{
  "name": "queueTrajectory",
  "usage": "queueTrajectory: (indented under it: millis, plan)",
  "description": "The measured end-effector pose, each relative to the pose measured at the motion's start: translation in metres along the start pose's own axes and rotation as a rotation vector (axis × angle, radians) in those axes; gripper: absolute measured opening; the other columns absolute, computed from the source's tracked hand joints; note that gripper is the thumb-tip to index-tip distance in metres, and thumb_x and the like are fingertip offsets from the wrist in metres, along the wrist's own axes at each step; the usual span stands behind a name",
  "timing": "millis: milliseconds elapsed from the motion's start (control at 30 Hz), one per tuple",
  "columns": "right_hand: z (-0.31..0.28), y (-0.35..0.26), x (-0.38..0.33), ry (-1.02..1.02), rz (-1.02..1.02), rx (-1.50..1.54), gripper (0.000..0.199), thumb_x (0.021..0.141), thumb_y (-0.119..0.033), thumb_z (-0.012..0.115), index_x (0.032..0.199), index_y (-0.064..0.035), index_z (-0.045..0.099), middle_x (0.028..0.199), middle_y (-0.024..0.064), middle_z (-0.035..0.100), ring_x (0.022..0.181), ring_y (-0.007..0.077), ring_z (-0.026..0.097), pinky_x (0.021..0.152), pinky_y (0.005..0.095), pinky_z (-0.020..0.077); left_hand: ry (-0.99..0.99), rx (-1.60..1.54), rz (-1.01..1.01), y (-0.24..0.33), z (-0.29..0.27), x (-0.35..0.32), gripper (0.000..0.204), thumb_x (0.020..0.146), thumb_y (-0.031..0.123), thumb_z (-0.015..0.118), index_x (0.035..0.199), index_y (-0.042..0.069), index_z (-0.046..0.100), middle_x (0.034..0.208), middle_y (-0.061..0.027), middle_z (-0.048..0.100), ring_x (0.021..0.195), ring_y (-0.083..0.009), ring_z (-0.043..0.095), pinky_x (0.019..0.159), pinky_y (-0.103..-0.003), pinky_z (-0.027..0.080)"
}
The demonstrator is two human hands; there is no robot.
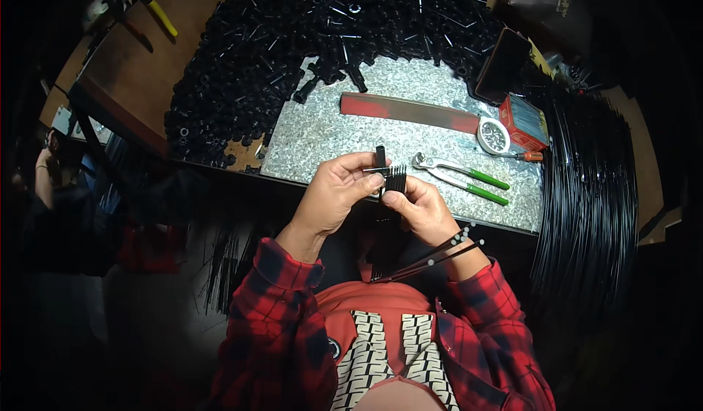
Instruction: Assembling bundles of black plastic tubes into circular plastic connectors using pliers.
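Note:
Both my hands meet above the table's near edge. My left hand is closed, pinching a small black tubular fitting upright between thumb and fingers. My right hand is closed round a row of thin black rods, their upper ends fanned side by side against the fitting. Whether any rod sits in the fitting is too small to tell. More rods, with pale round tips, stick out below my right hand and pass over its wrist.
A heap of black tubular parts covers the back. On the speckled board lie a flat red-and-dark bar, green-handled pincers, a round dish, a red box and a screwdriver. Long black rods hang rightward; another person's arm shows far left.

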State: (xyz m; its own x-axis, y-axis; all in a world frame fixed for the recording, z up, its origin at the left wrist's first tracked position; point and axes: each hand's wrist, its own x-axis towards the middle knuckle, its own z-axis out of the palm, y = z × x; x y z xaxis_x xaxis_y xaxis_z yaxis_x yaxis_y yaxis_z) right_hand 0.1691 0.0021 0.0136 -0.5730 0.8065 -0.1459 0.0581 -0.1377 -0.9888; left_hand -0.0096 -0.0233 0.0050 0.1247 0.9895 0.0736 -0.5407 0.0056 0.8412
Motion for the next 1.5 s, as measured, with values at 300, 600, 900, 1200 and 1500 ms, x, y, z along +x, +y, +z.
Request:
queueTrajectory:
  millis: [300,600,900,1200,1500]
  plan:
    - [-0.011,0.010,0.005,-0.064,0.065,0.111,0.022,0.090,-0.027,0.063,0.081,-0.0074,0.059,0.064,-0.0071,0.050,0.050,0.0010,0.039,0.043,0.0189,0.0302,0.035,-0.018,0.004,-0.009,0.008,-0.003,0.032,0.087,-0.001,0.061,0.117,-0.006,0.055,0.103,-0.0114,0.065,0.093,-0.0140,0.063,0.084,-0.025,0.050]
    - [-0.010,0.005,0.006,-0.136,0.085,0.152,0.027,0.089,-0.027,0.066,0.075,-0.0086,0.053,0.064,-0.0077,0.047,0.057,0.0004,0.039,0.048,0.0185,0.0296,0.153,-0.016,0.010,-0.008,0.009,-0.010,0.023,0.087,0.001,0.062,0.109,-0.004,0.056,0.097,-0.0102,0.065,0.087,-0.0131,0.063,0.081,-0.024,0.049]
    - [-0.003,0.020,0.007,-0.123,-0.054,0.148,0.037,0.087,-0.030,0.068,0.064,-0.0092,0.048,0.060,-0.0073,0.041,0.056,0.0027,0.034,0.048,0.0221,0.0278,0.053,-0.194,0.005,-0.017,0.005,-0.013,0.027,0.088,0.005,0.063,0.112,-0.003,0.056,0.100,-0.0086,0.065,0.091,-0.0147,0.062,0.086,-0.027,0.047]
    - [-0.002,0.025,0.008,-0.111,-0.066,0.033,0.027,0.089,-0.022,0.065,0.071,-0.0064,0.052,0.068,-0.0060,0.050,0.063,0.0021,0.042,0.056,0.0201,0.0361,0.146,-0.223,0.000,-0.022,0.010,-0.020,0.035,0.093,0.017,0.058,0.118,-0.006,0.054,0.118,-0.0163,0.059,0.111,-0.0208,0.055,0.101,-0.034,0.039]
    - [-0.003,0.021,0.004,-0.142,-0.067,0.113,0.022,0.093,-0.019,0.059,0.078,-0.0026,0.057,0.075,-0.0012,0.058,0.071,0.0037,0.050,0.065,0.0226,0.0430,0.183,-0.280,0.033,-0.025,0.021,-0.022,0.035,0.098,0.021,0.049,0.119,-0.006,0.054,0.122,-0.0170,0.056,0.114,-0.0226,0.053,0.102,-0.036,0.040]
